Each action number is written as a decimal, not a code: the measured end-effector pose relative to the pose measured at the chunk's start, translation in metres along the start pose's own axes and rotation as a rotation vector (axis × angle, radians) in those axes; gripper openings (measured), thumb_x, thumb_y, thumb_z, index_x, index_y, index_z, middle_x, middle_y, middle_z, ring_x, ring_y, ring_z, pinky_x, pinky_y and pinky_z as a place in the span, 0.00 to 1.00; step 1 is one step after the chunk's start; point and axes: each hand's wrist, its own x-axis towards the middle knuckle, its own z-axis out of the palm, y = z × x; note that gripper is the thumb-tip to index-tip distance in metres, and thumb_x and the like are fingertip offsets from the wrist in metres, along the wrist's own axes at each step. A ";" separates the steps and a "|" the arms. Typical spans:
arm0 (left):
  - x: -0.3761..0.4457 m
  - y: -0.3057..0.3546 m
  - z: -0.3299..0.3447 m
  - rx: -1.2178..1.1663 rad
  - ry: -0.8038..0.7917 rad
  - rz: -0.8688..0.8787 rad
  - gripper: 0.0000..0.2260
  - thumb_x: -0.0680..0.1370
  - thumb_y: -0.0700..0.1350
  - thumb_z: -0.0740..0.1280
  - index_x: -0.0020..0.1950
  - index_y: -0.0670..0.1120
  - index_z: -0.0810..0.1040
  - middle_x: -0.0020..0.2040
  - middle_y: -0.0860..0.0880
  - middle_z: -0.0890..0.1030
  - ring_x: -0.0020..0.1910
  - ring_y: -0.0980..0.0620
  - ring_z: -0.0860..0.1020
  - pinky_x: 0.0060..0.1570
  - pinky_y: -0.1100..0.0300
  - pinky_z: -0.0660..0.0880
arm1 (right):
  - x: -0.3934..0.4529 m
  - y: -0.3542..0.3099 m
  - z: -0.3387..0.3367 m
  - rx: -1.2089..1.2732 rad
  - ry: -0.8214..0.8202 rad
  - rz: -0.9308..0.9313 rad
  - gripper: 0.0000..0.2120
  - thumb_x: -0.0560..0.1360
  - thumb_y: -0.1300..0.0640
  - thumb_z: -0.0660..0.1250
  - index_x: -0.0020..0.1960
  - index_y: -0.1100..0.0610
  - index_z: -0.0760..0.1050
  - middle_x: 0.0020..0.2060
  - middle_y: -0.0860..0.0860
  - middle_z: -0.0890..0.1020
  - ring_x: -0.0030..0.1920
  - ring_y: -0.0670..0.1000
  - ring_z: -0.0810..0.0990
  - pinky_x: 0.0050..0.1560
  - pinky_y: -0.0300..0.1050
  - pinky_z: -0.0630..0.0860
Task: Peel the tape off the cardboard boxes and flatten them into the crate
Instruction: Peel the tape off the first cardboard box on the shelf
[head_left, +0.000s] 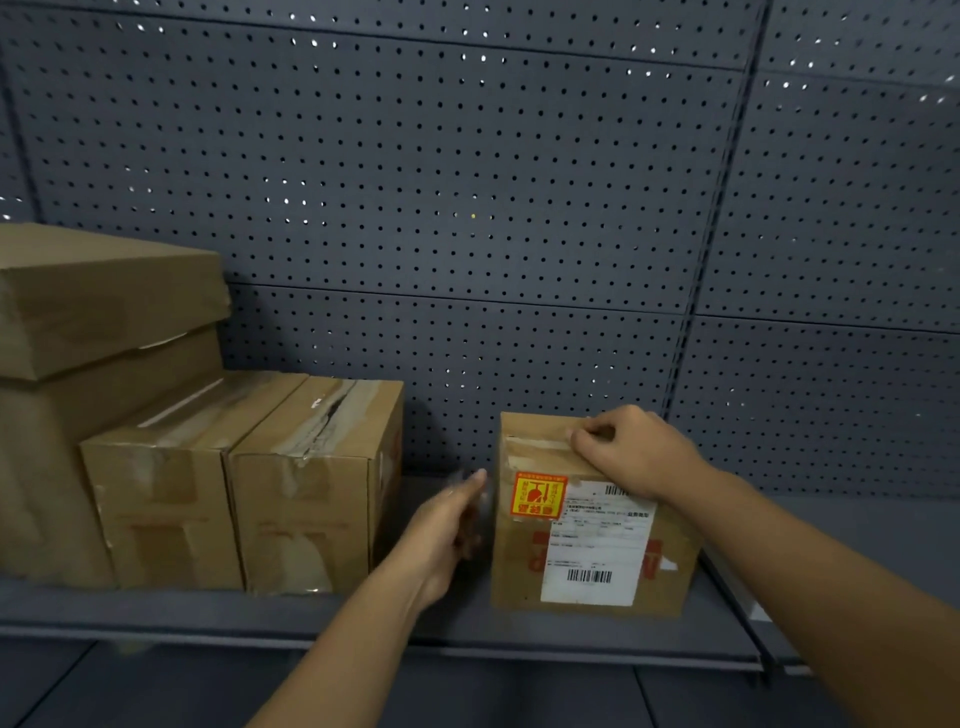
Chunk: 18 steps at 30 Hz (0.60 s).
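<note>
A small cardboard box (566, 571) stands on the grey shelf, with a white shipping label and a red-and-yellow sticker on its front. Clear tape (535, 445) runs across its top. My right hand (636, 449) lies on the box's top front edge, thumb and fingers pinching at the tape. My left hand (447, 530) is beside the box's left face, blurred, fingers mostly straight; whether it touches the box is unclear. No crate is in view.
Two taped cardboard boxes (234, 493) stand side by side at the left of the grey shelf (415, 618). Behind them a larger stack of boxes (98, 322) rises at far left. A dark pegboard wall (467, 182) backs the shelf.
</note>
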 end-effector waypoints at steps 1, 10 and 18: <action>-0.001 0.003 0.005 0.032 0.000 0.031 0.09 0.80 0.55 0.70 0.58 0.54 0.79 0.58 0.45 0.85 0.60 0.43 0.80 0.59 0.48 0.75 | 0.001 -0.001 0.000 -0.019 -0.003 0.001 0.24 0.75 0.30 0.57 0.58 0.44 0.81 0.42 0.44 0.85 0.43 0.48 0.82 0.49 0.51 0.82; -0.008 0.029 0.019 0.058 0.141 0.288 0.08 0.85 0.41 0.62 0.63 0.44 0.68 0.51 0.43 0.77 0.44 0.50 0.76 0.43 0.56 0.74 | -0.004 -0.001 -0.004 0.105 0.007 0.011 0.22 0.73 0.31 0.61 0.53 0.46 0.78 0.46 0.44 0.82 0.47 0.48 0.81 0.54 0.54 0.80; -0.036 0.087 0.048 -0.315 -0.057 0.374 0.29 0.74 0.22 0.55 0.66 0.51 0.68 0.59 0.40 0.77 0.34 0.52 0.70 0.34 0.57 0.65 | -0.029 -0.027 -0.029 0.700 0.219 -0.361 0.09 0.81 0.58 0.68 0.59 0.50 0.83 0.52 0.45 0.83 0.53 0.44 0.81 0.54 0.38 0.76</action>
